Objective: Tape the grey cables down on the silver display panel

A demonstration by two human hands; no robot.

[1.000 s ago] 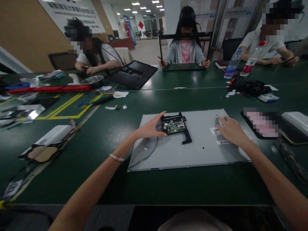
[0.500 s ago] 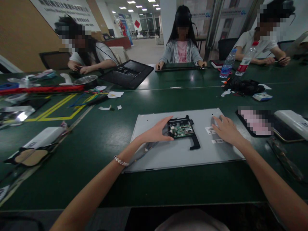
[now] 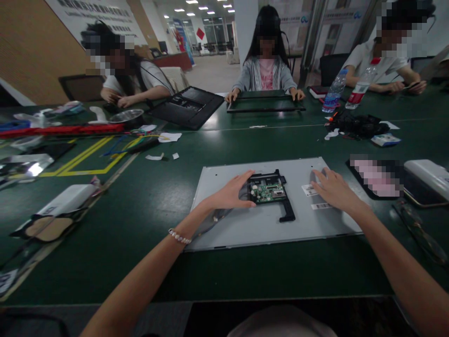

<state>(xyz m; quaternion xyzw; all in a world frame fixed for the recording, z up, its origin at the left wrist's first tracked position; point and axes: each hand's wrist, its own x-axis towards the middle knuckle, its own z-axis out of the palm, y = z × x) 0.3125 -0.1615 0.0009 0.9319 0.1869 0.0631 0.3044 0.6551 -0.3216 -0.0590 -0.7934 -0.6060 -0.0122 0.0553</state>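
Observation:
A grey flat panel (image 3: 245, 224) lies face down on the dark green table (image 3: 140, 196). A black bracket with a green circuit board (image 3: 268, 191) sits on its middle. My left hand (image 3: 229, 193) rests against the board's left edge, fingers spread, thumb near the board's lower corner. A grey cable (image 3: 210, 221) runs under that wrist. My right hand (image 3: 333, 189) lies flat on the panel's right part, beside two white barcode labels (image 3: 308, 190), fingers apart.
Three other people sit across the table; one holds a black frame (image 3: 265, 104), another has an open black back cover (image 3: 187, 107). Two water bottles (image 3: 333, 91) stand far right. A white device (image 3: 426, 174) lies at right, packaging (image 3: 59, 210) at left, yellow tape lines beyond.
The person opposite lowered the black frame from upright to flat on the table. My hands stay on the panel and board; the view shifted slightly.

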